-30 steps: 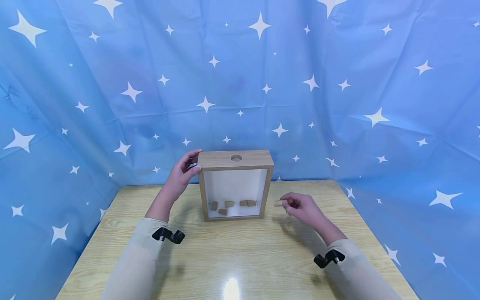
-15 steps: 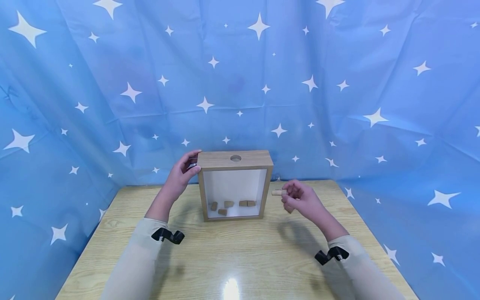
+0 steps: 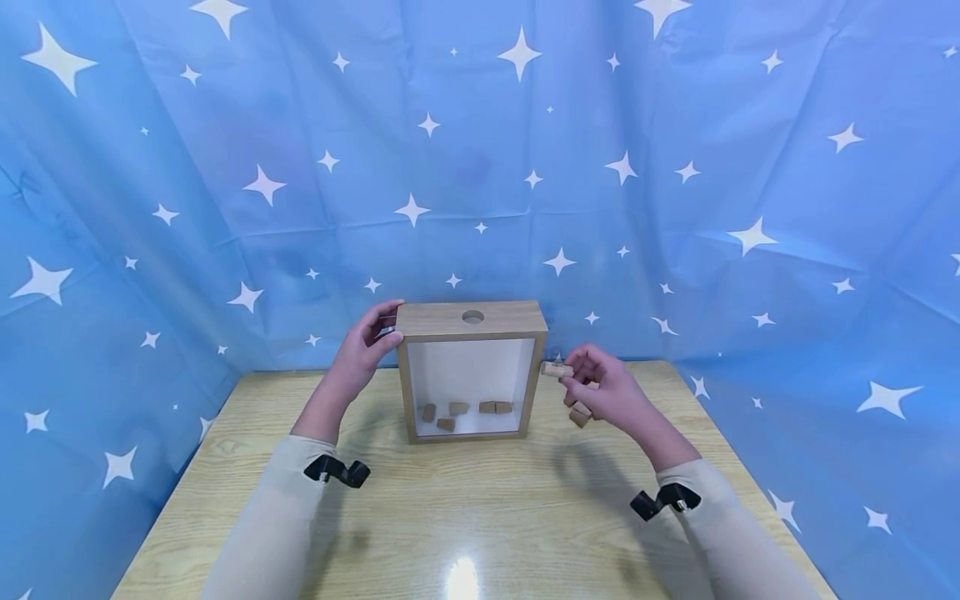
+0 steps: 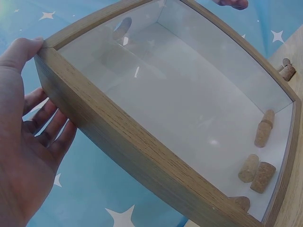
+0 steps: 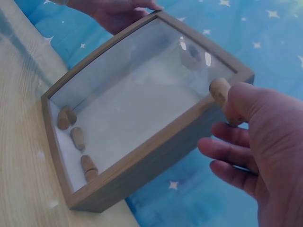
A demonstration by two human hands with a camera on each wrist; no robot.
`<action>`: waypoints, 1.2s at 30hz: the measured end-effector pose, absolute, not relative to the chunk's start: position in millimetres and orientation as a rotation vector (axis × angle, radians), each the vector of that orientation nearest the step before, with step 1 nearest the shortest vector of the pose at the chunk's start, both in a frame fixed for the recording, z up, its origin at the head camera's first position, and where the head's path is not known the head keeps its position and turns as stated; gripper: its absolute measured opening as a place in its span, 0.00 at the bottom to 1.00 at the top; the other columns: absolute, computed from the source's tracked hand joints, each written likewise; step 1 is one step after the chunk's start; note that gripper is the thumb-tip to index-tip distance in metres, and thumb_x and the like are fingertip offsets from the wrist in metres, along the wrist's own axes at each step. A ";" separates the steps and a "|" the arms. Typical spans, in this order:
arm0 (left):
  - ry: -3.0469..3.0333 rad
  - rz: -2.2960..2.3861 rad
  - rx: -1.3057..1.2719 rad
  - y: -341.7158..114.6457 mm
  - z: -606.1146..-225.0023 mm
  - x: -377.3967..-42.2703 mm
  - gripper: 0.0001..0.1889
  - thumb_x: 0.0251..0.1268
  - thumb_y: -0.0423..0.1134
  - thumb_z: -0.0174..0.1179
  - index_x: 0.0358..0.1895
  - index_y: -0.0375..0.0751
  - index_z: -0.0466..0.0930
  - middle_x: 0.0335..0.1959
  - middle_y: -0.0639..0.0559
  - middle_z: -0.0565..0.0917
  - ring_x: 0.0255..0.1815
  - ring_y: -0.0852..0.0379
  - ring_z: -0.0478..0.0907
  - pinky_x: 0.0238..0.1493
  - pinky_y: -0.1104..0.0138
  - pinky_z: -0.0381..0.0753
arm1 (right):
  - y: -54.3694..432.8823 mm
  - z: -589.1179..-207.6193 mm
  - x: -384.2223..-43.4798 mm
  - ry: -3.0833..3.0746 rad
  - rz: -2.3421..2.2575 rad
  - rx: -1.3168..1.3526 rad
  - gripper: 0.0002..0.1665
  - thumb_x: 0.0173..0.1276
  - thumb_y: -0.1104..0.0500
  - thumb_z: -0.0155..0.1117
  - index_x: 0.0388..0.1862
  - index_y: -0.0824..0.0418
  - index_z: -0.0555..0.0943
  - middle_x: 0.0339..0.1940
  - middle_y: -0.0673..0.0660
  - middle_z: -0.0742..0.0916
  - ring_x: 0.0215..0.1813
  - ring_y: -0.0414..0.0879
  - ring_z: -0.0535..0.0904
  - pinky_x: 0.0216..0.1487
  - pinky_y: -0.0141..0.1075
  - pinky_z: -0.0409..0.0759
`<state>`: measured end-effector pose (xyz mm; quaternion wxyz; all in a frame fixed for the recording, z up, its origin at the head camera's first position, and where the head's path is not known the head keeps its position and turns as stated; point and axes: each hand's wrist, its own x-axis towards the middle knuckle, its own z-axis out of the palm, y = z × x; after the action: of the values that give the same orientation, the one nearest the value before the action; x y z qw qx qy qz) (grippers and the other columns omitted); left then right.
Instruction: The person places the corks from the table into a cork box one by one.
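Note:
A wooden frame box [image 3: 438, 318] with a clear front and a round hole [image 3: 473, 317] in its top stands upright on the table. Several corks [image 4: 262, 177] lie on its floor. My left hand [image 3: 356, 358] holds the box's upper left corner, thumb at the front edge and the other fingers along the side. To the right of the box, my right hand [image 3: 611, 392] pinches a cork [image 5: 219, 91] between thumb and finger. In the right wrist view this cork appears beside the box's upper right corner.
Loose corks [image 3: 580, 416] lie on the wooden table [image 3: 465, 508] below my right hand, partly hidden by it. A blue curtain [image 3: 480, 150] with white stars hangs behind the box and along both sides.
My right hand has risen with the cork and come slightly nearer the box. Corks on the table below it have come into sight. The left hand and the box have stayed still.

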<state>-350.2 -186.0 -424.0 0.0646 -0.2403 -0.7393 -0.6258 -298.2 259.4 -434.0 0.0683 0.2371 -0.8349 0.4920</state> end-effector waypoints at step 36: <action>-2.236 -1.885 -0.729 -186.0 -422.8 -348.6 0.31 0.86 0.44 0.60 0.86 0.45 0.66 0.79 0.40 0.71 0.78 0.43 0.68 0.72 0.61 0.73 | 223.9 -354.8 -313.3 -2.226 1.268 0.995 0.13 0.74 0.71 0.75 0.54 0.61 0.87 0.40 0.55 0.86 0.40 0.48 0.82 0.44 0.31 0.81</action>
<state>-348.6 -186.0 -422.8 0.0637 -0.2414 -0.7403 -0.6242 -313.3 223.9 -354.8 0.1953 0.3551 -0.7943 0.4526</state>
